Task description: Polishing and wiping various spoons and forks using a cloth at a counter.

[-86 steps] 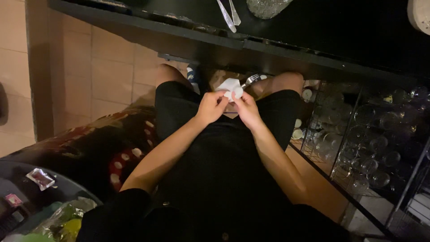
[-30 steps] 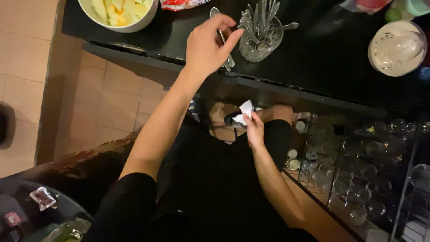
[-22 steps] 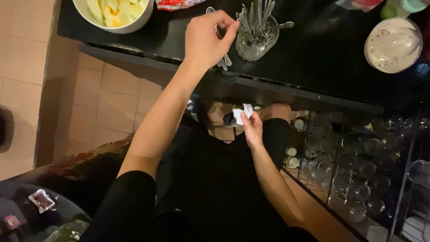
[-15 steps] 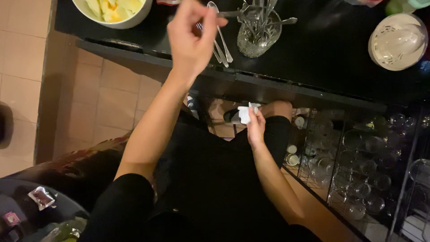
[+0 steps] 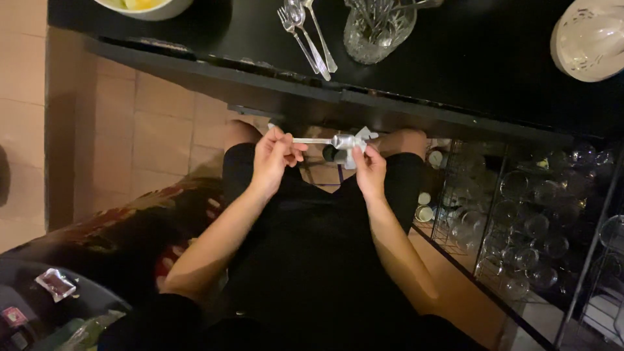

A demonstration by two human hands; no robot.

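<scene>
In the head view, a spoon (image 5: 325, 140) is held level above the lap, just below the near edge of the black worktop (image 5: 455, 58). Its handle end is pinched between the fingertips of the left hand (image 5: 273, 156), which is closed around it. The bowl end lies to the right, where it is wrapped in a small white cloth (image 5: 359, 144) gripped by the right hand (image 5: 369, 170); the thumb and fingers of that hand are pressed onto the cloth around the spoon's bowl. Both forearms are stretched out from the near edge of the frame over dark clothing, and the two hands are set close together, joined only by the spoon.

On the worktop, at the far side, a pair of forks and a spoon (image 5: 307, 36) is laid loose, just left of a cut-glass holder (image 5: 378, 29) in which more cutlery stands. A pale bowl (image 5: 146, 6) with yellow food is seen at the far left edge, and a white patterned dish (image 5: 591, 39) at the far right. To the right of the legs, a wire rack (image 5: 520, 221) filled with clear glasses is seen. Tan floor tiles (image 5: 130, 130) lie to the left, and a small wrapped packet (image 5: 55, 284) rests on a dark surface at the near left.
</scene>
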